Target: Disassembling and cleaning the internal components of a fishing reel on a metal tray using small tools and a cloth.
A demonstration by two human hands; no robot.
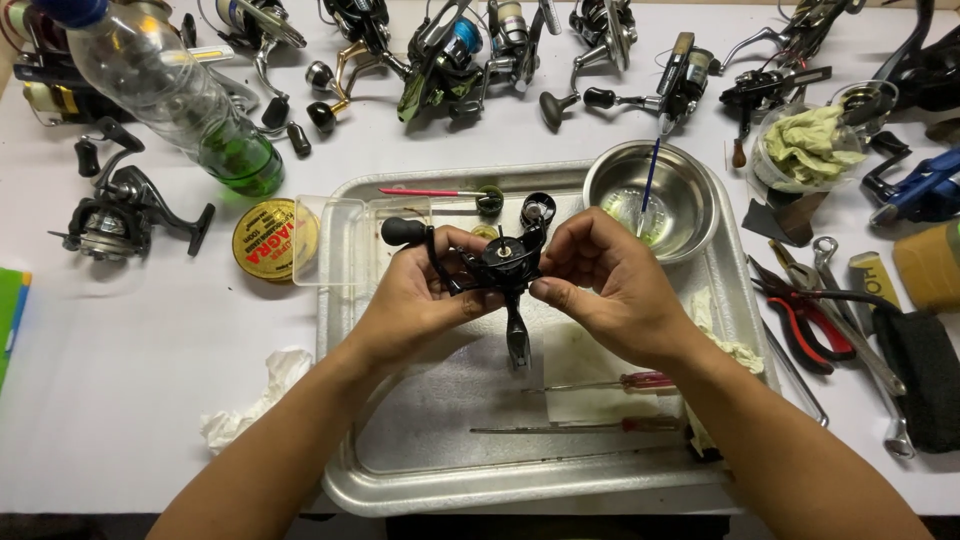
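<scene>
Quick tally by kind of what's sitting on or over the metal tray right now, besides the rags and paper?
Reel body, held over the tray by left hand and right hand: 1
Red-handled screwdrivers: 2
Steel bowl: 1
Clear plastic box: 1
Pink-handled tool: 1
Total: 6

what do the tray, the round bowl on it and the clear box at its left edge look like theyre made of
Tray: dull silvery metal, probably aluminium or steel, with a soft matte sheen and a rolled rim.
Bowl: shinier metal, likely stainless steel, with bright mirror-like reflections inside.
Box: transparent plastic; the surface beneath shows through its thin walls.
</scene>
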